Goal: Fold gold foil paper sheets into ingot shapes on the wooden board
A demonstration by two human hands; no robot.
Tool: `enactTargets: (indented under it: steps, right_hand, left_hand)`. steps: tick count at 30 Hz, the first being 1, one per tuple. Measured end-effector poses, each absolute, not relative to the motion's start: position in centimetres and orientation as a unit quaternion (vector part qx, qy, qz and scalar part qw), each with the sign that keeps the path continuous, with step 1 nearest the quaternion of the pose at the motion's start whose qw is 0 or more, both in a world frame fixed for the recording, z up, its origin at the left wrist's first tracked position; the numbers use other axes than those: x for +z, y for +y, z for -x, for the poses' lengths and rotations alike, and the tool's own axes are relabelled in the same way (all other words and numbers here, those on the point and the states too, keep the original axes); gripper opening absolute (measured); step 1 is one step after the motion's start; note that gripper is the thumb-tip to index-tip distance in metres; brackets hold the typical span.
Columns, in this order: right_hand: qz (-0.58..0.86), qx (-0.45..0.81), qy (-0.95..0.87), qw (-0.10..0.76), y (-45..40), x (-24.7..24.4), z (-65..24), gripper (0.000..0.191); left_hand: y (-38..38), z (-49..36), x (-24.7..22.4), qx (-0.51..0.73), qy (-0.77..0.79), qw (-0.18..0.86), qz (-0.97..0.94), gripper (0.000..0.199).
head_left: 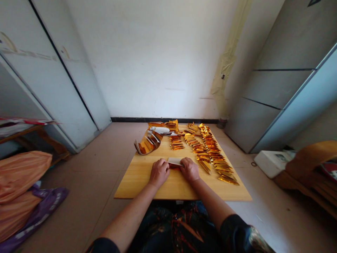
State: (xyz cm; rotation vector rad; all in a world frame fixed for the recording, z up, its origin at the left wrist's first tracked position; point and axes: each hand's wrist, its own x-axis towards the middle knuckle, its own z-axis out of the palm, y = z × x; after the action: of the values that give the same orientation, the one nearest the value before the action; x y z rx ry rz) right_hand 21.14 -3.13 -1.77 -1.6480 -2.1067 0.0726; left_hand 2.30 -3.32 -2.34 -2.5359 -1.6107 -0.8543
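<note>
Dark clothing (163, 228), then white-and-copper paper (174, 161)

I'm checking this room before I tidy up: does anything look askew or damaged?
The tape on the wall looks wrinkled and uneven. On the board, the far folded pieces lie jumbled, unlike the orderly row to their right. I see nothing spilled.

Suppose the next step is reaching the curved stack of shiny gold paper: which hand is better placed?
Probably the left hand: it is nearer the curved gold stack, though it and the right hand hold the white-and-brown paper.
</note>
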Motion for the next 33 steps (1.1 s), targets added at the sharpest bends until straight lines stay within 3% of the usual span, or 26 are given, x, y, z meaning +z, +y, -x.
enactTargets:
  steps: [5, 8, 10, 13, 18, 24, 29, 33]
  right_hand:
    - [0.572, -0.006, -0.781, 0.25, -3.5, -1.7, -21.1, 0.007]
    - [0.533, -0.036, -0.808, 0.249, -3.6, -1.5, -21.0, 0.008]
    - [0.496, -0.054, -0.828, 0.254, -3.8, -1.5, -21.0, 0.008]
    - [0.449, -0.075, -0.847, 0.274, -4.2, -1.6, -21.2, 0.008]
    - [0.408, -0.087, -0.862, 0.289, -4.9, -2.2, -21.7, 0.01]
    - [0.374, -0.049, -0.889, 0.261, -5.6, -2.8, -22.3, 0.013]
    - [0.343, -0.014, -0.903, 0.257, -6.6, -2.6, -22.7, 0.029]
    - [0.349, 0.013, -0.911, 0.221, -7.0, -2.3, -22.8, 0.026]
  left_hand:
    - [-2.9, -2.2, -2.6, -0.335, -0.578, -0.013, 0.744, 0.016]
    - [-2.7, -2.0, -3.0, -0.385, -0.561, -0.053, 0.731, 0.031]
    - [-2.7, -1.8, -3.1, -0.393, -0.525, -0.078, 0.751, 0.03]
    - [-2.7, -1.5, -3.0, -0.367, -0.494, -0.097, 0.782, 0.025]
    - [-2.5, -0.7, -2.8, -0.301, -0.463, -0.103, 0.827, 0.035]
    - [-2.7, 0.5, -3.2, -0.291, -0.389, -0.081, 0.87, 0.041]
    - [-3.2, 1.6, -3.2, -0.268, -0.349, -0.072, 0.895, 0.047]
    - [-3.5, 2.0, -2.7, -0.232, -0.35, -0.078, 0.904, 0.05]
